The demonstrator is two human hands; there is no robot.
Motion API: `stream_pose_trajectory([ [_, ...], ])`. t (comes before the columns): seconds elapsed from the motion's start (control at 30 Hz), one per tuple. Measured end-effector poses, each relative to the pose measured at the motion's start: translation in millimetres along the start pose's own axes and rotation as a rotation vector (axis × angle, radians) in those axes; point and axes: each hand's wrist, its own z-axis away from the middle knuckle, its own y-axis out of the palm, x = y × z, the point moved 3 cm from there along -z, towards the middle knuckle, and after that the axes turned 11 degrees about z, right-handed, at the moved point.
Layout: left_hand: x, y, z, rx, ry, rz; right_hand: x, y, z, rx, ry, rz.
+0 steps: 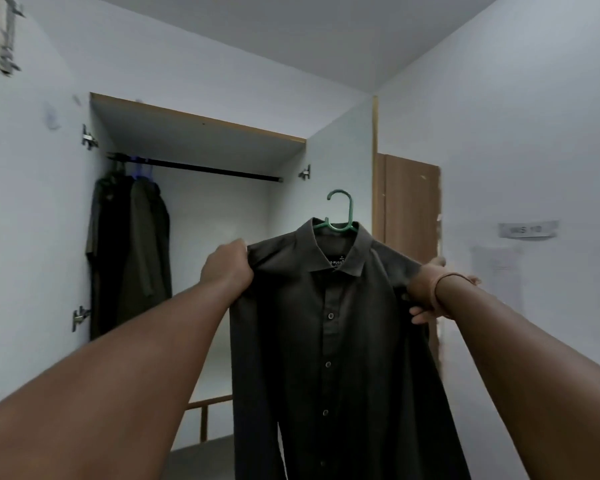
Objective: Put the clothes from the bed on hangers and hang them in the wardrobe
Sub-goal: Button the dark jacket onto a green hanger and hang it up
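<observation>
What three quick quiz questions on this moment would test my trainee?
1. True or false: the dark shirt is already on the green hanger.
2. Which hands grip the shirt's shoulders? A. left hand only B. right hand only C. both
3. Fill in: garments already hang at the ____ end of the wardrobe rail.

Key: 1 true; 2 C; 3 left

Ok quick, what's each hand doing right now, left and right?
Left hand: grips the dark shirt at its left shoulder.
Right hand: grips the shirt's right shoulder.
</observation>
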Motion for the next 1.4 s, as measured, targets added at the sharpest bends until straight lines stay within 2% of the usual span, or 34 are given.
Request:
stream_pose_trajectory([
  [0.1, 33, -1, -20, -0.038, -0.12, 0.039, 30, 39, -15, 0.153, 0.036, -0.086],
  [0.17, 52, 1, -35, -0.011, -0.185, 0.087, 45, 62, -33, 0.178, 0.014, -0.131],
  [0.27, 80, 10, -55, 0.188, -0.276, 0.255, 54, 87, -85, 0.141, -0.067, -0.181],
  [0.33, 102, 19, -64, 0.297, -0.379, 0.394, 65, 103, -117, 0.173, -0.119, -0.249],
  [0.5, 141, 39, -89, 0.218, -0.492, 0.692, 96, 148, -179, 0.207, -0.252, -0.385],
  [0.6, 151, 41, -114, 0.128, -0.48, 0.563, 119, 174, -214, 0.278, -0.293, -0.488],
  [0.83, 170, 42, -169, -0.137, -0.438, 0.247, 174, 229, -292, 0.29, -0.254, -0.633],
  [1.03, 203, 44, -205, -0.265, -0.491, 0.128, 206, 285, -339, 0.292, -0.29, -0.572],
  [1.13, 221, 40, -227, -0.313, -0.459, 0.105, 230, 314, -361, 0.256, -0.297, -0.554],
  [1.27, 255, 34, -269, -0.386, -0.419, 0.051, 277, 357, -387, 0.169, -0.394, -0.48],
  [1.4, 297, 35, -316, -0.411, -0.384, 0.007, 329, 387, -418, 0.166, -0.39, -0.457],
])
